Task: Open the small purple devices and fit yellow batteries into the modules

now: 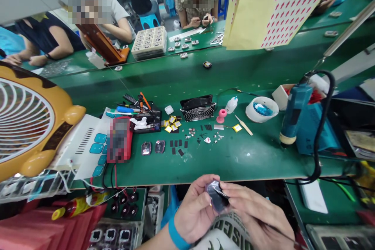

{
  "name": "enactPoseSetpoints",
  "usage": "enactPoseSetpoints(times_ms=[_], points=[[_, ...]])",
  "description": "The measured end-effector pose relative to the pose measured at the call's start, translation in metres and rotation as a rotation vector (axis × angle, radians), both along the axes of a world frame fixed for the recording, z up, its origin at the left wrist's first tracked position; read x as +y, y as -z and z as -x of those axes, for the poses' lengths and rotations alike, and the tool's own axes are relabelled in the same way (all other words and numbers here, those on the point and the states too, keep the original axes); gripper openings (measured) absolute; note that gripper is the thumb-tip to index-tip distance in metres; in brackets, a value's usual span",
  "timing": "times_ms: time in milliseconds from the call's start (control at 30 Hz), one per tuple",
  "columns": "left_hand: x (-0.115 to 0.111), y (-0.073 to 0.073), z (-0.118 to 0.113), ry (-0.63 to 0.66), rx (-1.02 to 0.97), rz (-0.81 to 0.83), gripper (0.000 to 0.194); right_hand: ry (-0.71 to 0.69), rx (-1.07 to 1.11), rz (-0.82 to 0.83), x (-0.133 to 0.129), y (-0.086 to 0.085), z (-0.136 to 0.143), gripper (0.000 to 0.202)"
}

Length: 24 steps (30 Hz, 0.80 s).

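Black fan (199, 110) stood near table's (234, 164) far edge, white tub (255, 118) held blue material (264, 111), left hand (195, 211) gripped dark case (217, 202), right hand (258, 211) pinched slim tool (220, 190)

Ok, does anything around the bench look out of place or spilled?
The yellow-capped bottle lies on its side by the red sheets, which seems odd because bottles usually stand upright. I see no spill there.

The left grip (195, 213) holds a small dark device (218, 202) before the worktop (222, 170), the right grip (258, 211) close against it. Beyond, a pink spool-shaped piece (222, 116) stands between a wire-guarded fan (199, 113) and a white tub (258, 116).
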<state>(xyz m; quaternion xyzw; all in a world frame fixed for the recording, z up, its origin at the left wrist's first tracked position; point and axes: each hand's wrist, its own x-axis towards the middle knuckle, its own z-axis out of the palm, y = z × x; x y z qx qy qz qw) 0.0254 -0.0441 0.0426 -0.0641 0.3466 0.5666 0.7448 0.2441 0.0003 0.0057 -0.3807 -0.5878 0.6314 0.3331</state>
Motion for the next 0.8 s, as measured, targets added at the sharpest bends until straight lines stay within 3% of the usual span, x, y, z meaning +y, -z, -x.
enactPoseSetpoints(times_ms=[67,133,233,333,433,567,800], points=[[0.0,0.0,0.001,-0.008,0.001,0.007,0.058,0.051,-0.024,-0.042,-0.001,-0.017,0.005,0.028],[0.001,0.0,0.001,-0.016,0.006,0.013,0.056,0.156,-0.026,0.004,-0.003,-0.03,0.014,0.018],[0.002,0.003,0.002,-0.024,0.021,-0.005,0.055,0.277,0.024,0.102,0.002,-0.033,0.03,0.009],[0.006,0.009,0.005,-0.072,0.065,0.007,0.054,0.275,0.028,0.114,0.024,-0.017,0.044,0.011],[0.01,0.013,0.014,-0.163,0.138,0.049,0.055,0.32,-0.03,0.026,0.059,0.008,0.059,0.024],[0.012,0.016,0.027,-0.148,0.204,0.061,0.056,0.319,-0.05,-0.107,0.098,0.033,0.078,0.037],[-0.001,0.047,0.033,-0.102,0.188,-0.046,0.061,0.236,-0.106,-0.278,0.109,0.044,0.079,0.033]])
